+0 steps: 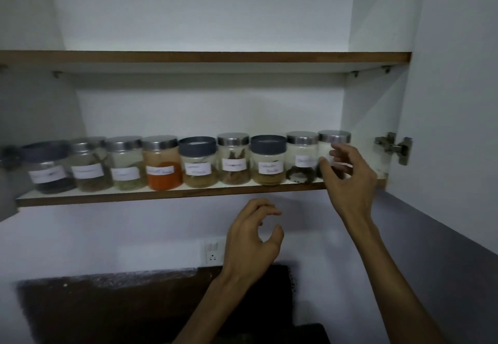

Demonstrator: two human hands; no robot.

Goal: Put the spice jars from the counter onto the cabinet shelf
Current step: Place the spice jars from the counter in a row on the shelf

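Observation:
Several labelled glass spice jars stand in a row on the lower cabinet shelf [167, 195]. Some have metal lids, some grey lids; one holds orange powder [161, 167]. The rightmost jar [334, 138] stands at the shelf's right end, touching its neighbour [301, 155]. My right hand [347, 174] is right in front of this jar, fingers spread, with the fingertips at its front; it hides the jar's lower part. My left hand [253, 244] hovers below the shelf's front edge, loosely curled and empty.
The upper shelf [204, 57] holds nothing in view. The open cabinet door with its hinge [394, 148] stands at the right. Below are a white wall with a socket [214, 250] and a dark counter [107, 308].

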